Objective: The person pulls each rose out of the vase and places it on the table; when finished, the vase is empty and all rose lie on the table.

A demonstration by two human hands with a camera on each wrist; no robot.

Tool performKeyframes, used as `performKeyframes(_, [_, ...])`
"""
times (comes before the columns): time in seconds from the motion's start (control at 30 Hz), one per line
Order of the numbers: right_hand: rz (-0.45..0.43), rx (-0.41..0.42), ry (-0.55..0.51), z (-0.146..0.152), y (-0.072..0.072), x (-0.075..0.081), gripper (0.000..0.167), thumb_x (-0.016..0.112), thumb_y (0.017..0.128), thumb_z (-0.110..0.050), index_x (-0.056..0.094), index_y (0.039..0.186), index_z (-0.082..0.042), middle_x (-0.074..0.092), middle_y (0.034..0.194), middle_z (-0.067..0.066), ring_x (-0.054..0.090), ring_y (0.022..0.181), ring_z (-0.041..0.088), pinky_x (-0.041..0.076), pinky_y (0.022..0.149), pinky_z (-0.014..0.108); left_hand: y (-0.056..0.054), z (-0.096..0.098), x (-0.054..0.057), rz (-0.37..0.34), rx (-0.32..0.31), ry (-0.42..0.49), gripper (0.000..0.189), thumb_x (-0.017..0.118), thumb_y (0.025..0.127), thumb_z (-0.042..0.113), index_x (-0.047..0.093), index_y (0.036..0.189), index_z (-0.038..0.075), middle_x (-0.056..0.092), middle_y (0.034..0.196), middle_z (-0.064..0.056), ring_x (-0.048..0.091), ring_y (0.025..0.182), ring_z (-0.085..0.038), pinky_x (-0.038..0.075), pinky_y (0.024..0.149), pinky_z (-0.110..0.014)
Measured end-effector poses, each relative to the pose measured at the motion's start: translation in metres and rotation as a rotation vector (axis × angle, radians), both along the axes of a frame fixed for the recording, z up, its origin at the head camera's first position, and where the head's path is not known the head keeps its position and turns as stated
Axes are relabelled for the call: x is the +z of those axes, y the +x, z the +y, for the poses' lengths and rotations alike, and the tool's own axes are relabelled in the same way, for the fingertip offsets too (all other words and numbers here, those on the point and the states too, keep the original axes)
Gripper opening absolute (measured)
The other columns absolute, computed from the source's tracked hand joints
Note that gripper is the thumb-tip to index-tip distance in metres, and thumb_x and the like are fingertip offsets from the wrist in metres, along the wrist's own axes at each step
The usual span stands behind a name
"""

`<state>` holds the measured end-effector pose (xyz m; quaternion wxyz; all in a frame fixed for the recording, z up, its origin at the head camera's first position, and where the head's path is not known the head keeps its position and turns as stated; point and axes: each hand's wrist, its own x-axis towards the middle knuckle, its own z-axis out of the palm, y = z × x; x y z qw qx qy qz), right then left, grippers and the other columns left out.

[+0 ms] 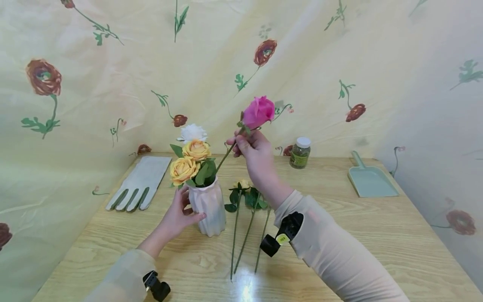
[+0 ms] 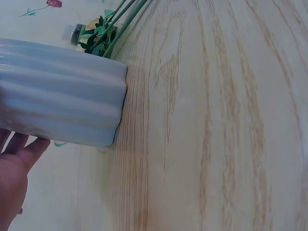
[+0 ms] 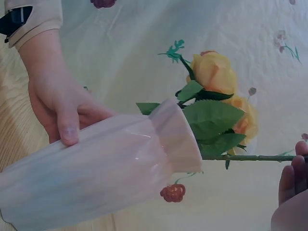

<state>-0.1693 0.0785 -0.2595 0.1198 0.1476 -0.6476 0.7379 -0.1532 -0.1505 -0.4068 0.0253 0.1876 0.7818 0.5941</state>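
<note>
A white fluted vase stands upright on the table, holding two yellow roses and a white flower. My left hand grips the vase's left side, thumb across the front; its other fingers are partly hidden behind. Above and to the right, my right hand pinches the stem of a pink rose just below the bloom. In the right wrist view that stem slants into the vase's mouth; its lower end is hidden inside. Several leaves crowd the rim.
Just right of the vase, three long flower stems lie on the table, their leafy heads partly behind my right forearm. A pale glove lies at the left. Toward the back are a white-lidded jar and, far right, a light green dustpan.
</note>
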Motion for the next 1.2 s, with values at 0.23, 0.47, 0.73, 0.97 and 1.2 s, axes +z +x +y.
performKeyframes(0.23, [0.027,-0.093,-0.108,0.013,-0.005,0.003,0.016,0.046,0.097,-0.009,0.050,0.109,0.000,0.064,0.094,0.010,0.056,0.083,0.018,0.049,0.080,0.031,0.000,0.000,-0.002,0.043,-0.012,-0.006,0.087,0.073,0.079,0.001,0.014,0.142,0.011,0.038,0.134,-0.026,0.046,0.113,-0.038,0.045,0.091,-0.049])
performKeyframes(0.47, [0.027,-0.151,-0.303,0.024,-0.007,0.000,0.008,0.047,0.097,-0.008,0.049,0.103,-0.003,0.062,0.091,0.009,0.059,0.086,0.021,0.049,0.083,0.033,0.001,0.001,-0.001,-0.028,-0.009,0.011,0.083,0.073,0.080,0.004,0.014,0.139,0.008,0.032,0.139,-0.023,0.040,0.122,-0.040,0.041,0.096,-0.050])
performKeyframes(0.73, [0.011,-0.170,-0.531,0.039,-0.012,-0.001,0.010,0.048,0.096,-0.010,0.048,0.102,-0.002,0.061,0.088,0.012,0.061,0.083,0.022,0.052,0.082,0.033,-0.002,0.000,-0.001,-0.073,-0.001,0.008,0.098,0.076,0.079,0.013,0.005,0.147,0.018,0.026,0.145,-0.016,0.037,0.125,-0.039,0.040,0.098,-0.049])
performKeyframes(0.97, [-0.054,-0.193,-0.678,0.055,-0.021,-0.008,0.008,0.049,0.096,-0.005,0.048,0.101,0.001,0.062,0.084,0.013,0.060,0.075,0.021,0.053,0.070,0.026,-0.003,-0.002,-0.002,-0.069,-0.004,0.003,0.098,0.077,0.078,0.014,0.006,0.147,0.015,0.026,0.144,-0.017,0.038,0.124,-0.040,0.040,0.098,-0.050])
performKeyframes(1.2, [-0.078,-0.266,-0.702,0.077,-0.028,-0.015,0.012,0.051,0.095,-0.008,0.048,0.103,0.002,0.062,0.085,0.012,0.058,0.072,0.019,0.051,0.065,0.022,-0.005,-0.002,-0.003,-0.064,-0.006,0.019,0.095,0.076,0.078,0.011,0.010,0.146,0.015,0.028,0.142,-0.017,0.038,0.124,-0.038,0.040,0.098,-0.049])
